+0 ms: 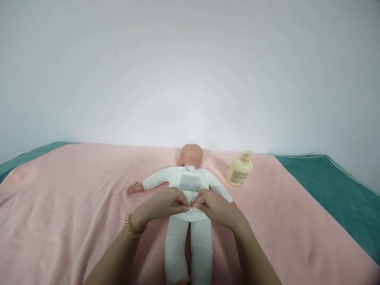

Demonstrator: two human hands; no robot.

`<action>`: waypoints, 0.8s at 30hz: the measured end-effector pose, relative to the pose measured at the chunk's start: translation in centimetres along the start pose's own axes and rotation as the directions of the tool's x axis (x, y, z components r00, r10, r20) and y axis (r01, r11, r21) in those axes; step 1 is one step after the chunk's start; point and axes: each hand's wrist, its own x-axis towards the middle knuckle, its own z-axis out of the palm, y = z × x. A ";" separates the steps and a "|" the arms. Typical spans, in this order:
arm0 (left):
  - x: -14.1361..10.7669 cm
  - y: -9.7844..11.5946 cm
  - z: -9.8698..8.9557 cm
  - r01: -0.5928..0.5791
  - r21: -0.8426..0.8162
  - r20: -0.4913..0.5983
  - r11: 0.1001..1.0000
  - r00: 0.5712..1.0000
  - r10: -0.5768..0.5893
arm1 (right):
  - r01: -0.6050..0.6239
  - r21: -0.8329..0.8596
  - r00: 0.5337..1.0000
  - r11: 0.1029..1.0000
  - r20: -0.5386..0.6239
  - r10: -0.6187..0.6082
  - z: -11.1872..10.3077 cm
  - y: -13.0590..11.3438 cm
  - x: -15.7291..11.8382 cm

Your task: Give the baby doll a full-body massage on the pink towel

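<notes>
A baby doll (178, 239) with a white cloth body lies face down, its bald head (191, 155) away from me and its legs toward me. On its upper back is a grey rectangular panel (190, 183). My left hand (172, 201) is closed in a pinch on the white cloth (190, 215) at the doll's lower back. Close beside it, my right hand (214, 206) pinches the same cloth, the fingertips of both hands almost touching. What exactly lies between the fingers is partly hidden.
A pale yellow pump bottle (240, 170) stands right of the doll's shoulder. Beneath everything spreads a pink blanket (97, 186) with soft folds, over a green cover (329, 194) that shows at both sides. Behind is a plain white wall (190, 71).
</notes>
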 end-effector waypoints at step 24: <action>1.3 -0.4 0.1 0.005 0.047 0.122 0.999 0.993 -0.010 | -0.101 0.185 0.985 0.978 0.155 0.073 0.1 2.0 1.2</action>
